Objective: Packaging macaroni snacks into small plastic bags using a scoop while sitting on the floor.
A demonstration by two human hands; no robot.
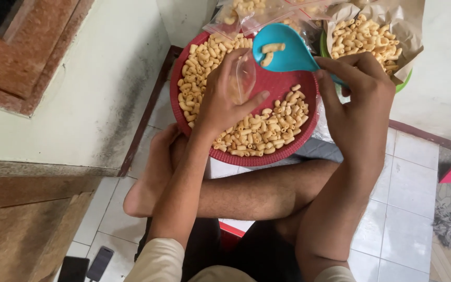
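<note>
A round red woven-plastic tray [267,156] heaped with short curved macaroni snacks [262,130] lies partly hidden under both hands. Behind it, a green bowl lined with brown paper [392,23] is cut off at the top edge. The left hand [225,99] pinches a small clear plastic bag [245,78], hard to make out. The right hand [358,99] grips a smooth turquoise scoop [283,49], handle hidden, mouth pointing left towards the bag.
</note>
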